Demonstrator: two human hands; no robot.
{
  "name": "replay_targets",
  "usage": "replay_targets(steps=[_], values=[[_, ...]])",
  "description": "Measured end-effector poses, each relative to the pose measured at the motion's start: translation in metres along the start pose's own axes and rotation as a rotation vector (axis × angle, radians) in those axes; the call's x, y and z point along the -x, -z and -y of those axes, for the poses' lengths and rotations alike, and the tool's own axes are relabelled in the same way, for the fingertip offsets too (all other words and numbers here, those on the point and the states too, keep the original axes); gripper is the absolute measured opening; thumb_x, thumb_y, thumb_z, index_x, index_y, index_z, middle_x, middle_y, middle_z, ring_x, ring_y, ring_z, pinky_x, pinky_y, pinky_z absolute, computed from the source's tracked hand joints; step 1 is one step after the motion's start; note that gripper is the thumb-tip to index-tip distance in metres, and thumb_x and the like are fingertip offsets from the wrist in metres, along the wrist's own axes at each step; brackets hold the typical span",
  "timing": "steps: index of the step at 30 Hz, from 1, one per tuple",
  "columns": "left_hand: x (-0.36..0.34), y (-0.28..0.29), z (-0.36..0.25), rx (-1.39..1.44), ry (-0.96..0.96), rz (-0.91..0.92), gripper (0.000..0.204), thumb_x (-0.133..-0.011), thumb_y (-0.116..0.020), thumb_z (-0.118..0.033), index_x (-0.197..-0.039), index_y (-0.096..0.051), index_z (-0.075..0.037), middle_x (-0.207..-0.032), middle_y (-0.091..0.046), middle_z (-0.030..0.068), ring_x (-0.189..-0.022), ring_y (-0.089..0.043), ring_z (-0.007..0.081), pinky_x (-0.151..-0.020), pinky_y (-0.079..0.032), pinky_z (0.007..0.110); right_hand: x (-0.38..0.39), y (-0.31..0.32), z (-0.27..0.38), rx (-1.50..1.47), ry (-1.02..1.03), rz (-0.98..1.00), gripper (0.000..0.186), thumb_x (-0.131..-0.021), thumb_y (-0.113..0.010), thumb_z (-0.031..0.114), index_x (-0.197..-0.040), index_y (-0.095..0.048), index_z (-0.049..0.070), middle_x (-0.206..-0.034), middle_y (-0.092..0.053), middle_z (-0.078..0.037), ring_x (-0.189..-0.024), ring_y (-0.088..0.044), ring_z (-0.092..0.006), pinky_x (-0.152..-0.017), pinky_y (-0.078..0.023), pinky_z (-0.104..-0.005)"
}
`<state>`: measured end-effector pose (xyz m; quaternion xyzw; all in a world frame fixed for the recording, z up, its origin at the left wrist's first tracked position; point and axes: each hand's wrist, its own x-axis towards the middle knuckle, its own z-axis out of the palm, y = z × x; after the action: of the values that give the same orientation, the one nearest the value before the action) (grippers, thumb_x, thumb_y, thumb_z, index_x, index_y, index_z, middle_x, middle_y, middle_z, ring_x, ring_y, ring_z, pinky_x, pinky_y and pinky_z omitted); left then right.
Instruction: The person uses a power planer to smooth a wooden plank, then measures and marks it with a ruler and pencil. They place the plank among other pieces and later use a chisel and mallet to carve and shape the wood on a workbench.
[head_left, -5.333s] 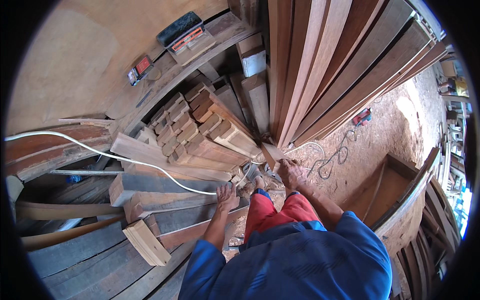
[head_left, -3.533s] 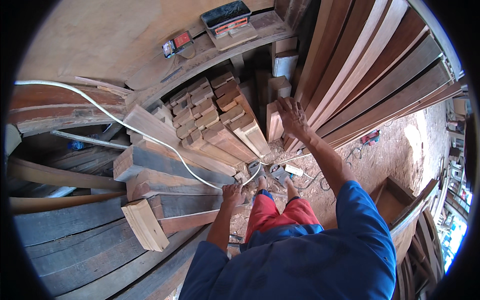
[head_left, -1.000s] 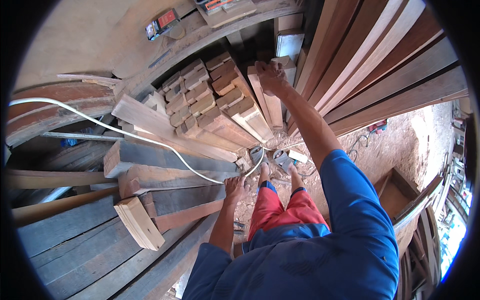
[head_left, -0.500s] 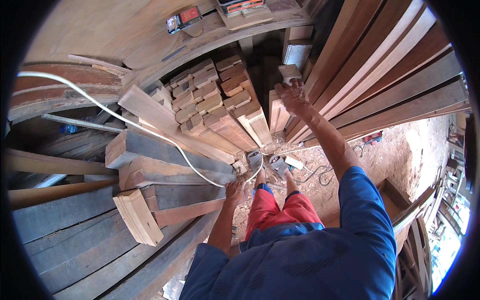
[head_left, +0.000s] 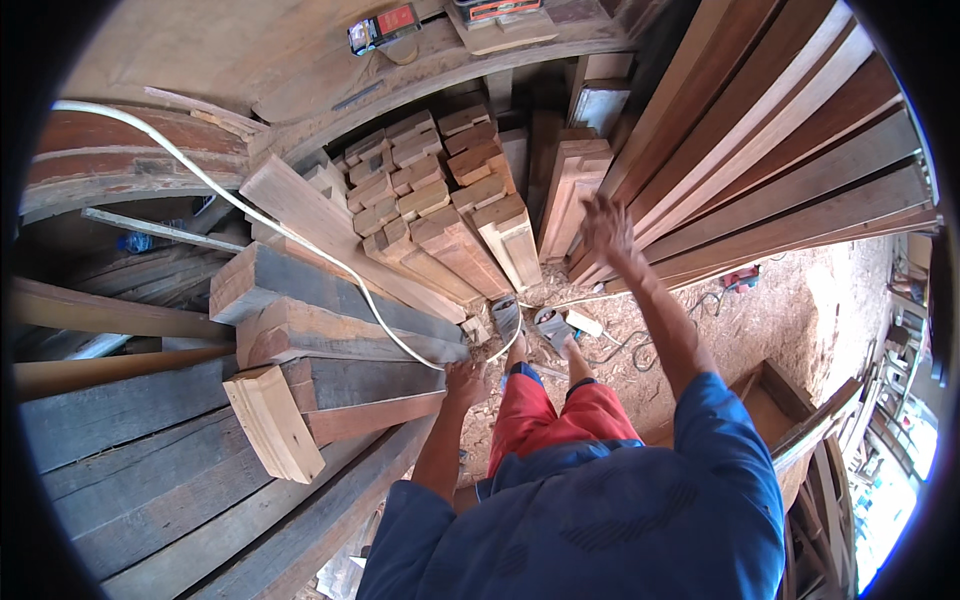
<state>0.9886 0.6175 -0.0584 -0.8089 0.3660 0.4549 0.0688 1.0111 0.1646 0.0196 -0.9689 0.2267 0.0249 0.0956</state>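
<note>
Looking at a woodworking shop, pretty clearly. Seeing squared, notched posts (head_left: pixel 400 190) standing bunched together, plus long reddish planks (head_left: pixel 760 180) crowding the right side in a tight row. Also spotting grey-faced beams (head_left: pixel 150 430) packed along the left, with chips and shavings (head_left: pixel 800 300) littering the ground. Noticing a white cord (head_left: pixel 290 235) running across the timber and a small red device (head_left: pixel 740 279) lying down among the shavings, too tiny to make out. Finding even more lumber (head_left: pixel 875 365) piled out toward the bright far right.
</note>
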Motion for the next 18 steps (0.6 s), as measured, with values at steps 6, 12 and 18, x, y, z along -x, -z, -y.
replay_targets(steps=[6,12,18], values=[[-0.01,0.025,-0.02,0.034,0.134,0.25,0.046,-0.092,-0.055,-0.043,-0.127,-0.066,-0.014,-0.128,-0.066,0.0122,-0.122,-0.059,0.0352,-0.112,-0.03,0.051,0.16,-0.077,0.025,-0.193,-0.154,0.811,0.05,-0.088,-0.067,0.042,-0.128,-0.065,0.012,-0.131,-0.062,-0.022,-0.125,-0.057,-0.0404,-0.107,-0.045,-0.0528],[0.008,0.077,-0.051,0.079,0.013,0.14,0.042,-0.096,-0.05,-0.029,-0.134,-0.063,-0.016,-0.144,-0.055,0.0193,-0.137,-0.048,0.037,-0.119,-0.021,0.055,0.248,-0.091,0.035,-0.428,-0.154,0.965,0.055,-0.086,-0.065,0.042,-0.129,-0.065,0.009,-0.129,-0.065,-0.021,-0.124,-0.06,-0.0369,-0.11,-0.045,-0.0442],[0.046,0.081,-0.085,0.028,0.044,-0.368,0.047,-0.089,-0.057,-0.033,-0.133,-0.063,-0.018,-0.156,-0.037,0.0154,-0.141,-0.032,0.0407,-0.119,-0.019,0.056,0.254,-0.095,-0.011,-0.487,-0.368,0.799,0.058,-0.078,-0.072,0.042,-0.122,-0.07,0.004,-0.126,-0.068,-0.021,-0.116,-0.066,-0.0348,-0.099,-0.053,-0.0404]])
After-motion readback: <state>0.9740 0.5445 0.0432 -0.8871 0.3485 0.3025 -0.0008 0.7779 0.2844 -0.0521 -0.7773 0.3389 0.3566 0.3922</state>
